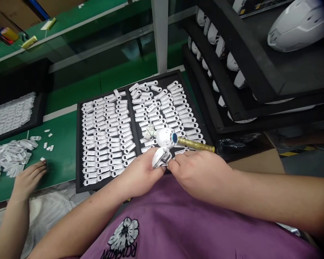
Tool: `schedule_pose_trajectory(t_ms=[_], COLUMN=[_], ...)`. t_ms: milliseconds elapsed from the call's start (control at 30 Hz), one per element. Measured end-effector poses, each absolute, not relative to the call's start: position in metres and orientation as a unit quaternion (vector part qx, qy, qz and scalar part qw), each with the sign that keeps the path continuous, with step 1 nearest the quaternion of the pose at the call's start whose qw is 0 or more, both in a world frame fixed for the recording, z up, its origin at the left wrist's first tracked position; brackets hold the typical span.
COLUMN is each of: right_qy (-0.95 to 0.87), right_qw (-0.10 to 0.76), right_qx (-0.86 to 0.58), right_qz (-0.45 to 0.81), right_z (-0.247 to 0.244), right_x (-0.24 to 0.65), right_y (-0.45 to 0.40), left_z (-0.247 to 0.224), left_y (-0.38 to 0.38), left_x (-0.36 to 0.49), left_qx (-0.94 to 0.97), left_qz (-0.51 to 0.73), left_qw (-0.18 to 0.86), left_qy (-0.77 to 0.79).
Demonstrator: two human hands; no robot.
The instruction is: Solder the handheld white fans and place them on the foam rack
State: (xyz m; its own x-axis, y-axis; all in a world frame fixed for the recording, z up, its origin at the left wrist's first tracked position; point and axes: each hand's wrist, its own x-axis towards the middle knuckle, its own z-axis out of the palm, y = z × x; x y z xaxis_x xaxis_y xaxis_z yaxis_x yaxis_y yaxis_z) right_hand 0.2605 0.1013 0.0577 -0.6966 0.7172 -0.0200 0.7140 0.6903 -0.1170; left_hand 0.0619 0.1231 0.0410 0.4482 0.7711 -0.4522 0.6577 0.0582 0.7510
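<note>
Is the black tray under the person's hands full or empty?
Full: small white parts lie in packed rows across both halves of the black tray.

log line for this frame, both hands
left hand: white part | right hand: same part | attached: gold rod | below: black tray

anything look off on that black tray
One white plastic part lies crosswise on top of the rows in the black tray, breaking their pattern, and a crumpled whitish lump sits among them, unlike the other parts.
</note>
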Motion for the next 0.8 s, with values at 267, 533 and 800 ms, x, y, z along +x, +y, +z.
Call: schedule_pose_trajectory(t_ms=[267,533,800], right_qy=[-0.917,-0.909,-0.897], right_qw=[-0.028,-0.084,-0.102], right_qx=[-0.39,-0.381,-0.389], right_qz=[0.084,0.145,0.181], right_z=[0.0644,0.063,0.0588], right_x=[0.2592,0.2552,0.2511], right_y=[0.0991,0.1013,0.101], left_z=[0.0438,0.0434,0.0377], left_y=[0.1199,0.1167,0.1146], left_x=[0.0655,0.0674,0.0693], left_qx=[0.692,0.699,0.699], left_qz=[0.052,0.062,0.029], left_qw=[0.504,0.509,0.511], left_qy=[0.514,0.498,0.499])
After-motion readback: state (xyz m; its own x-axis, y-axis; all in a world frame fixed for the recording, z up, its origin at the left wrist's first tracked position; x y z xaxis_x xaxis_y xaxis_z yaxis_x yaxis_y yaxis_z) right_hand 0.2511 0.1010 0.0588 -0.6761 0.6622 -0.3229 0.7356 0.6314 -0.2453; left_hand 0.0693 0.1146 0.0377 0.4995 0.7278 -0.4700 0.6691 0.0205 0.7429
